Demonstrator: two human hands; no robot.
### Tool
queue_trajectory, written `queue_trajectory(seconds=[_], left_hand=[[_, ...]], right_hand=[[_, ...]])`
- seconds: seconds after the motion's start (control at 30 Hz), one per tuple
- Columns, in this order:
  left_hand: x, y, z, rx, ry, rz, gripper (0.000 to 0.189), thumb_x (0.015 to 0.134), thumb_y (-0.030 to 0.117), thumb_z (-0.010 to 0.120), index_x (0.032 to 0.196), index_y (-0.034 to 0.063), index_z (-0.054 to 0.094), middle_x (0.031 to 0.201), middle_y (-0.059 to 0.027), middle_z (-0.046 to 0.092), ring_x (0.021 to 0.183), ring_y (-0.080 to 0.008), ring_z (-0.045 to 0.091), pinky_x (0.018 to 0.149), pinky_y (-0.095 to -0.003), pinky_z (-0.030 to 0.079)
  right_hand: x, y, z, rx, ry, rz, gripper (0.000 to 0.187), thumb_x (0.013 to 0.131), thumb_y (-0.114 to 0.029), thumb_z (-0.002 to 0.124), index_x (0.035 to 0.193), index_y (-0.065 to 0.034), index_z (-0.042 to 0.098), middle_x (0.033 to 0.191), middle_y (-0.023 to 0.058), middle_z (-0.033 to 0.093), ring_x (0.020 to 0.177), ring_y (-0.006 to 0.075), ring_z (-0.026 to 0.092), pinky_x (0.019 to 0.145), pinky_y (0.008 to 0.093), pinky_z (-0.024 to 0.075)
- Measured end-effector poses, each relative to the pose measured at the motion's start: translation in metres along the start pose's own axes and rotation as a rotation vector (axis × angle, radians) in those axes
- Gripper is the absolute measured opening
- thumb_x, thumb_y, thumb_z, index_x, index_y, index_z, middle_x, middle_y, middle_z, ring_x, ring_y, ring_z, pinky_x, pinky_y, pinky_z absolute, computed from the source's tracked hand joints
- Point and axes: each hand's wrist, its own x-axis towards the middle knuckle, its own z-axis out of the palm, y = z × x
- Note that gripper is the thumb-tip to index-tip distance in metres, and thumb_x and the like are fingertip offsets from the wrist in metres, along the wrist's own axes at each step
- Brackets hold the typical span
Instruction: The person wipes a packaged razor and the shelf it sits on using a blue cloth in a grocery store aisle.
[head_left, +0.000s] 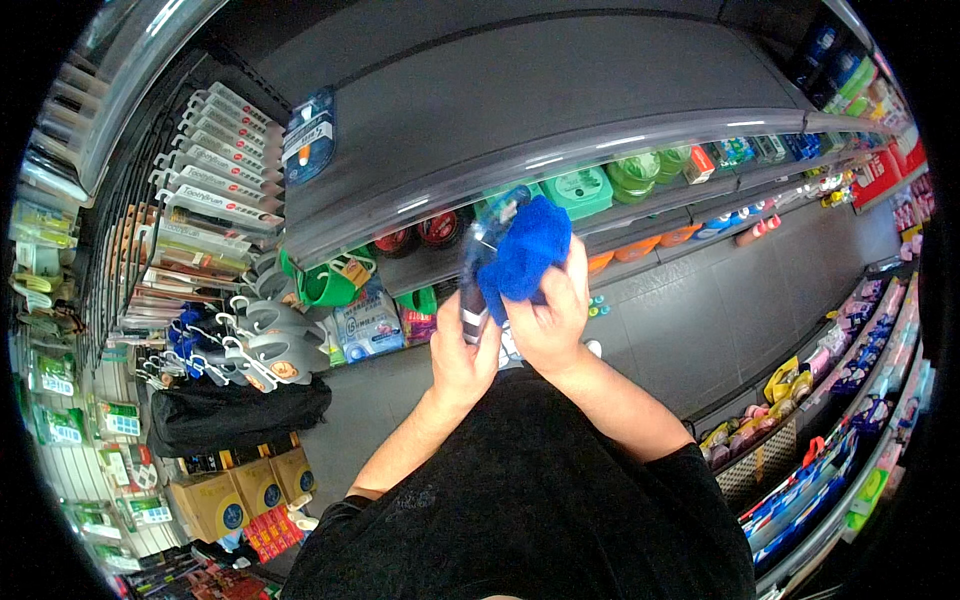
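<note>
My left hand (463, 366) grips the lower end of a dark packaged item (472, 296) with a glossy clear cover; its exact kind is unclear. A bunched blue towelling cloth (534, 244) is in my right hand (553, 319). The cloth lies against the right side of the package and hides part of it. Both hands are in front of my chest, near the front edge of a dark grey shelf (525, 82).
Packaged toothbrushes (217, 184) hang on hooks at the left, above grey slippers (277, 337) on hangers. Under the shelf stand green plastic containers (577, 191). Cardboard boxes (225, 495) sit low at the left. Stocked shelves (810, 397) curve along the right side.
</note>
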Motion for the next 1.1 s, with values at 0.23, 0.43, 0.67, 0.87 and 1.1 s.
queue_trajectory(seconds=[0.23, 0.43, 0.67, 0.87, 1.1], left_hand=[[0.007, 0.004, -0.001, -0.115, 0.030, -0.050, 0.040, 0.078, 0.001, 0.061, 0.114, -0.0018, 0.044, 0.104, -0.0125, 0.050, 0.092, -0.0196, 0.051, 0.081, -0.0310, 0.041], [0.012, 0.009, 0.003, 0.008, 0.024, 0.038, 0.045, 0.080, 0.009, 0.064, 0.119, 0.0009, 0.044, 0.099, -0.0209, 0.060, 0.088, -0.0306, 0.063, 0.071, -0.0351, 0.050], [0.012, 0.007, 0.002, -0.044, -0.011, -0.078, 0.045, 0.080, 0.010, 0.064, 0.118, 0.0005, 0.042, 0.100, -0.0220, 0.058, 0.088, -0.0305, 0.063, 0.070, -0.0353, 0.049], [0.012, -0.016, 0.003, -0.126, 0.008, -0.064, 0.041, 0.081, 0.009, 0.062, 0.115, 0.0002, 0.041, 0.098, -0.0126, 0.054, 0.079, -0.0197, 0.058, 0.070, -0.0306, 0.048], [0.019, -0.008, -0.010, -0.736, -0.075, -0.321, 0.040, 0.083, 0.004, 0.058, 0.117, 0.0002, 0.037, 0.108, -0.0098, 0.052, 0.096, -0.0136, 0.053, 0.084, -0.0286, 0.044]], right_hand=[[-0.012, -0.007, 0.006, 0.111, 0.026, 0.359, 0.025, 0.066, -0.004, 0.069, 0.085, 0.0018, 0.053, 0.089, 0.0154, 0.052, 0.080, 0.0273, 0.054, 0.070, 0.0321, 0.0445], [-0.003, -0.003, 0.016, 0.339, 0.099, 0.569, 0.030, 0.072, -0.009, 0.070, 0.094, 0.0054, 0.054, 0.088, 0.0122, 0.053, 0.081, 0.0190, 0.053, 0.070, 0.0281, 0.0432], [0.000, -0.003, 0.009, 0.146, -0.056, 0.548, 0.025, 0.071, -0.011, 0.072, 0.082, 0.0051, 0.056, 0.084, 0.0122, 0.053, 0.079, 0.0228, 0.051, 0.070, 0.0308, 0.0421], [0.003, 0.013, -0.003, 0.154, -0.222, 0.506, 0.018, 0.070, -0.006, 0.068, 0.077, 0.0043, 0.055, 0.082, 0.0119, 0.053, 0.083, 0.0231, 0.050, 0.076, 0.0317, 0.0406], [0.006, 0.018, -0.022, 0.296, 0.026, 0.536, 0.023, 0.073, -0.003, 0.068, 0.093, 0.0040, 0.058, 0.087, 0.0055, 0.052, 0.081, 0.0133, 0.054, 0.073, 0.0246, 0.0443]])
